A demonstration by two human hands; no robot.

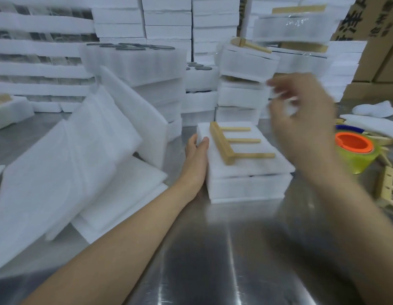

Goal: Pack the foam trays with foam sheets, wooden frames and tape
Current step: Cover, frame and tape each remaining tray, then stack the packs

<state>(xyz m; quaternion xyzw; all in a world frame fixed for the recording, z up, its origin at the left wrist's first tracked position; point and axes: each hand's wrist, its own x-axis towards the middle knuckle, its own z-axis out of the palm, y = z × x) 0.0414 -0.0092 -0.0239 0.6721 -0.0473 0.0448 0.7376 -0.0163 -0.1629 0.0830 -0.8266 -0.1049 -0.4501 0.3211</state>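
White foam tray (248, 188) sits mid-table under a foam sheet (246, 166); a pale wooden frame (224, 146), three-pronged, lies flat on top; the left hand (196, 155) grips the tray's left edge, thumb on the sheet; the right hand (301, 119) hangs above, blurred, and I cannot tell whether its fingers pinch anything; a tape roll (353, 160) with an orange core stands at right on the steel table (213, 260); loose sheets (70, 161) slump at left; stacked trays (169, 18) and cardboard boxes (380, 51) stand behind.
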